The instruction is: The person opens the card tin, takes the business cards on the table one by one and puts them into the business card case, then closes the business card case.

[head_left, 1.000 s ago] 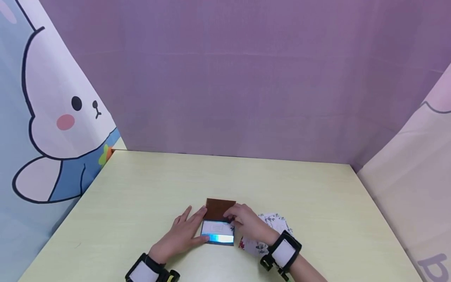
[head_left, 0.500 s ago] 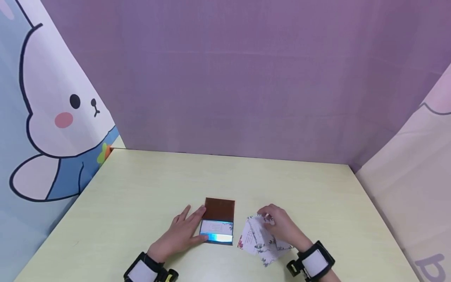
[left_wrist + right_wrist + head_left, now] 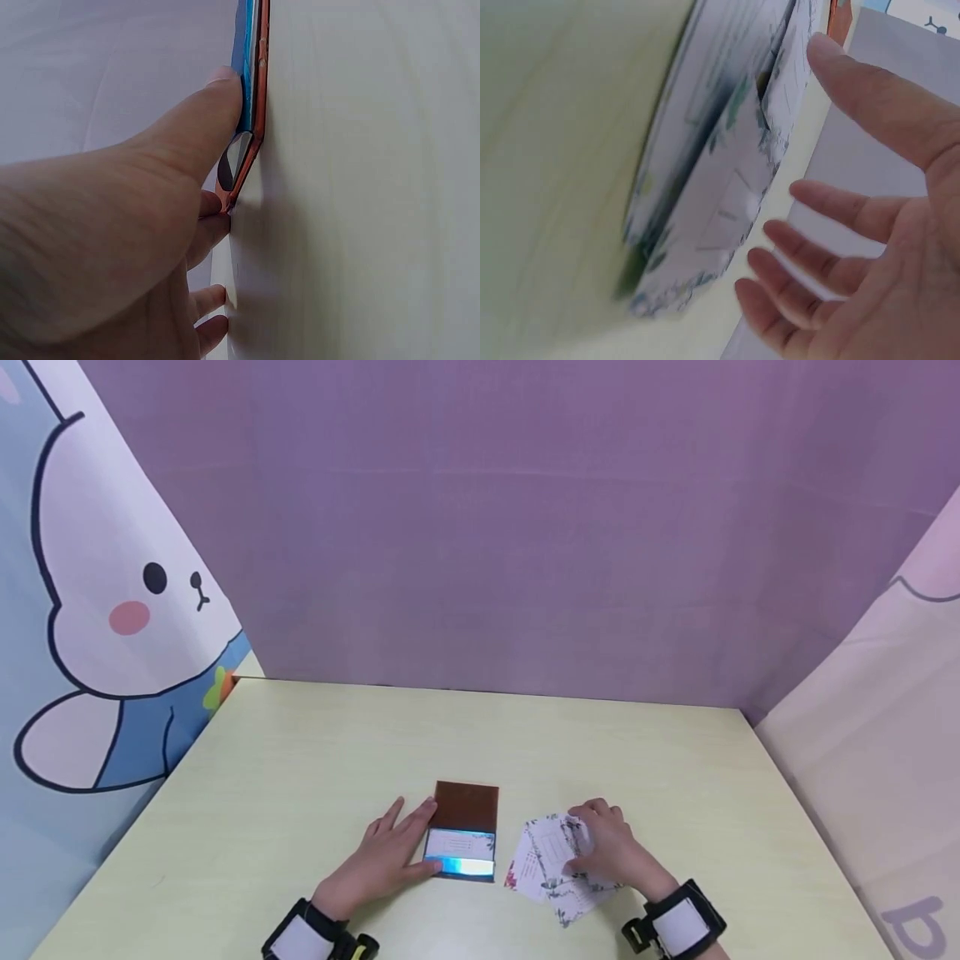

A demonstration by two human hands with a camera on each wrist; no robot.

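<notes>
An open card case (image 3: pixel 466 807) with a brown lid lies flat mid-table, a white card with a blue strip (image 3: pixel 460 853) in its lower half. My left hand (image 3: pixel 393 853) lies flat beside it, straight fingers against the case's left edge; the left wrist view shows the thumb (image 3: pixel 196 135) touching that edge (image 3: pixel 255 112). To the right sits a loose pile of floral cards (image 3: pixel 542 863). My right hand (image 3: pixel 604 847) hovers over the pile's right part. In the right wrist view its fingers (image 3: pixel 832 214) are spread and relaxed by the cards (image 3: pixel 727 172), gripping nothing.
The pale green table (image 3: pixel 300 760) is boxed in by a purple back wall (image 3: pixel 495 543), a rabbit-print curtain (image 3: pixel 97 610) on the left and a pale curtain (image 3: pixel 885 735) on the right.
My right hand left the card case and moved right onto the floral card pile. The left hand and the case stayed where they were.
</notes>
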